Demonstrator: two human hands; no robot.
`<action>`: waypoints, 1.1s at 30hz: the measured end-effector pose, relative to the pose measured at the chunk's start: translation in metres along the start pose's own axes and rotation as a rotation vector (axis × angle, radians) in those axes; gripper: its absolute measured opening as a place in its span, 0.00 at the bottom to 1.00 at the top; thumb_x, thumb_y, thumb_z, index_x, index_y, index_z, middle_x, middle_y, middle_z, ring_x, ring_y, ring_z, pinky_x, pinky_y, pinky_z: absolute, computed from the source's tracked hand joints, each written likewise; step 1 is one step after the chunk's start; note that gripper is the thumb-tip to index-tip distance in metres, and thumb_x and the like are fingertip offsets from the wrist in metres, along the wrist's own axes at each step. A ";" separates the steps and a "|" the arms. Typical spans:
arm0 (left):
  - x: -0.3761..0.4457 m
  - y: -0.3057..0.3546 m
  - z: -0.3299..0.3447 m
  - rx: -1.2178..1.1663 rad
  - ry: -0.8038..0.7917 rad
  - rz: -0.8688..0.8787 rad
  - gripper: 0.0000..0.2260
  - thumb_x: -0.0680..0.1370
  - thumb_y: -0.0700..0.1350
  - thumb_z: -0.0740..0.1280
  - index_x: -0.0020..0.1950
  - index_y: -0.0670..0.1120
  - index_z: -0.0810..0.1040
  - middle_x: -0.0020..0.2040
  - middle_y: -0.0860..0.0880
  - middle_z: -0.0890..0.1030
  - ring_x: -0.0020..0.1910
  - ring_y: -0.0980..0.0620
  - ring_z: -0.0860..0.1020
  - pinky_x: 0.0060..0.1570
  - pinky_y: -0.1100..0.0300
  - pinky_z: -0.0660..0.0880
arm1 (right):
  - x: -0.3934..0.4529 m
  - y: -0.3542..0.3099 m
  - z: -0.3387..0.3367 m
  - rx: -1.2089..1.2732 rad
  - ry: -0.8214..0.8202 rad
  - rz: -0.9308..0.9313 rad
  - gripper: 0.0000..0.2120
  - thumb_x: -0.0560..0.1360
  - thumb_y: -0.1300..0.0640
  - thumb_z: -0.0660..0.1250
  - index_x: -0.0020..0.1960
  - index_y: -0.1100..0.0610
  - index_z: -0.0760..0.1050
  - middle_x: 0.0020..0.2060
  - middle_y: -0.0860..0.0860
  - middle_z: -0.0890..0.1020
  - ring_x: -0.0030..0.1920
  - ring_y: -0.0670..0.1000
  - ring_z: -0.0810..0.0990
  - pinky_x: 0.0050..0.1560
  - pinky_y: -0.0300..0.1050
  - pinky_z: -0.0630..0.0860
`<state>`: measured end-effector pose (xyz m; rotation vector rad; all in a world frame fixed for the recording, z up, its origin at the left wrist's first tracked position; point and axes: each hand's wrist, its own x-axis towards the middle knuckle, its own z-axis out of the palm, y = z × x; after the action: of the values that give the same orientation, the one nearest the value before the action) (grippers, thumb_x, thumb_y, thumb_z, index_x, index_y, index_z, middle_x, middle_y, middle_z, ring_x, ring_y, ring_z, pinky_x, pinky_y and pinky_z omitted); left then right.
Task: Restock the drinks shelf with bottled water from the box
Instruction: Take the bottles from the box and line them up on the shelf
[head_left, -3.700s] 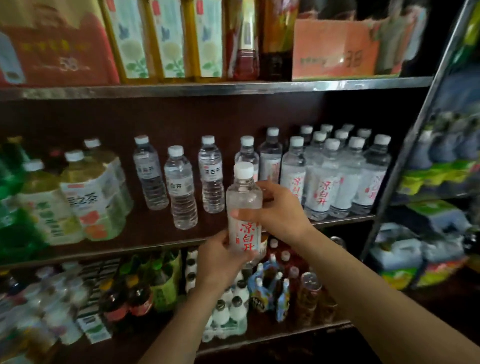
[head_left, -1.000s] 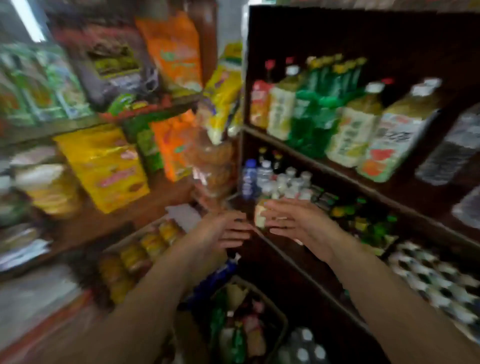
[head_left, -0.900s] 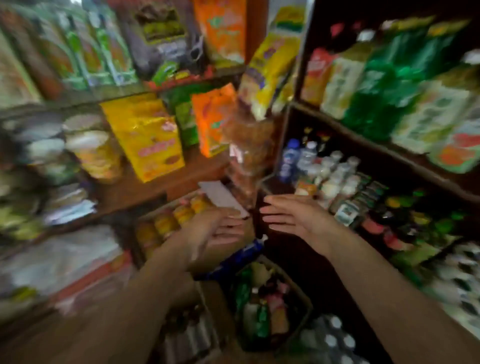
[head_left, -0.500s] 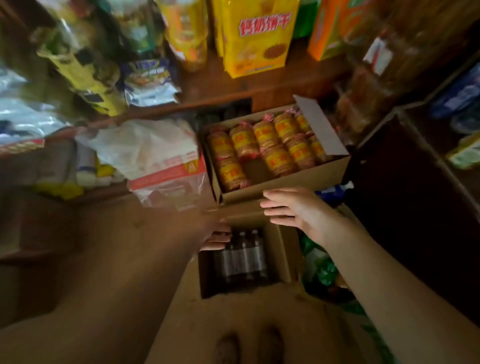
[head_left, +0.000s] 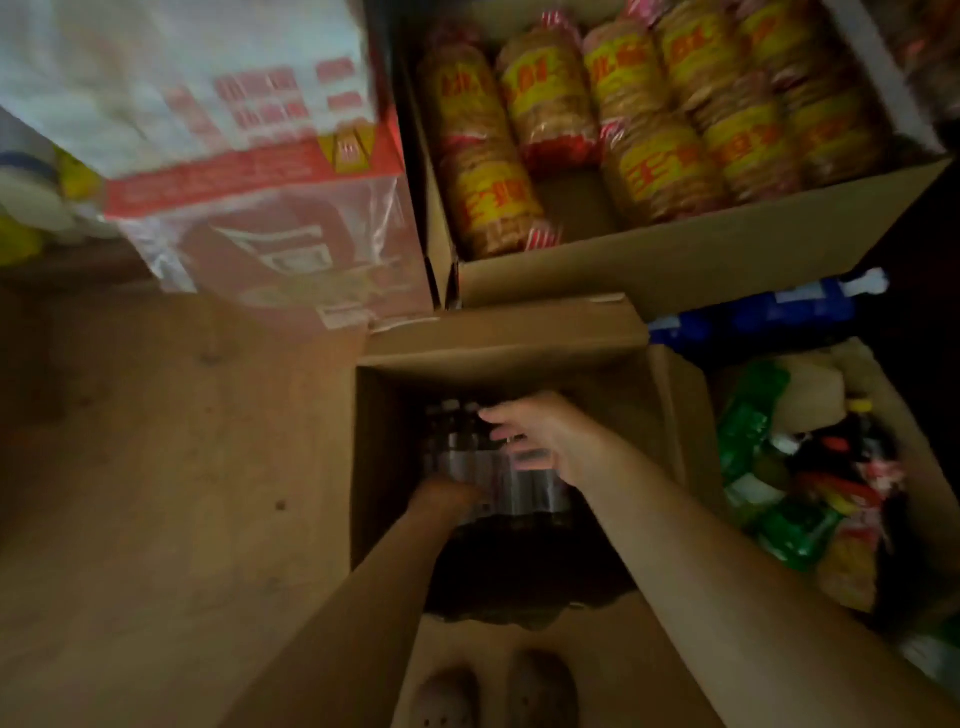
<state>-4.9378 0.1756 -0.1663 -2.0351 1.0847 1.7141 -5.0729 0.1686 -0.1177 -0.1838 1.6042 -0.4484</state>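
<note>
Dim brown floor (head_left: 156, 493) surrounded an open cardboard box (head_left: 670, 415), where bottled water (head_left: 467, 457) lay packed in shadow. Both hands were down inside, reaching for a bottle. The right hand (head_left: 540, 436) rested spread over the bottles, fingers fairly straight; the left hand (head_left: 441, 499) touched their near side, its grip too dark to tell. Next, probably, one bottle needed closing fingers and a lift.

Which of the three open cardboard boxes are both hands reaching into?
The nearest, middle box, holding water bottles. The box above it holds wrapped biscuit rolls; the box on the right holds mixed packets.
</note>
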 end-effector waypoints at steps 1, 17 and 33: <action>0.018 -0.008 0.007 0.012 0.012 0.007 0.25 0.75 0.43 0.70 0.70 0.40 0.68 0.67 0.42 0.73 0.64 0.43 0.73 0.59 0.58 0.73 | 0.022 0.008 0.005 -0.015 -0.001 0.012 0.21 0.75 0.52 0.70 0.65 0.58 0.72 0.60 0.55 0.79 0.61 0.55 0.76 0.56 0.49 0.75; 0.159 -0.053 0.035 0.080 0.085 -0.015 0.42 0.68 0.38 0.76 0.77 0.42 0.56 0.75 0.43 0.62 0.72 0.46 0.64 0.67 0.56 0.66 | 0.198 0.064 0.052 -0.182 -0.136 0.047 0.25 0.75 0.53 0.70 0.69 0.58 0.70 0.68 0.58 0.72 0.67 0.59 0.71 0.66 0.51 0.70; -0.076 -0.013 0.016 -0.241 -0.020 0.297 0.35 0.61 0.38 0.80 0.64 0.49 0.71 0.57 0.48 0.80 0.56 0.48 0.79 0.54 0.51 0.78 | -0.058 -0.019 -0.022 -0.283 -0.065 -0.208 0.14 0.67 0.57 0.77 0.44 0.55 0.72 0.41 0.50 0.79 0.44 0.49 0.79 0.49 0.49 0.79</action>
<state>-4.9426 0.2223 -0.1032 -2.0708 1.2824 2.0972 -5.0919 0.1769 -0.0565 -0.5780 1.5867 -0.3680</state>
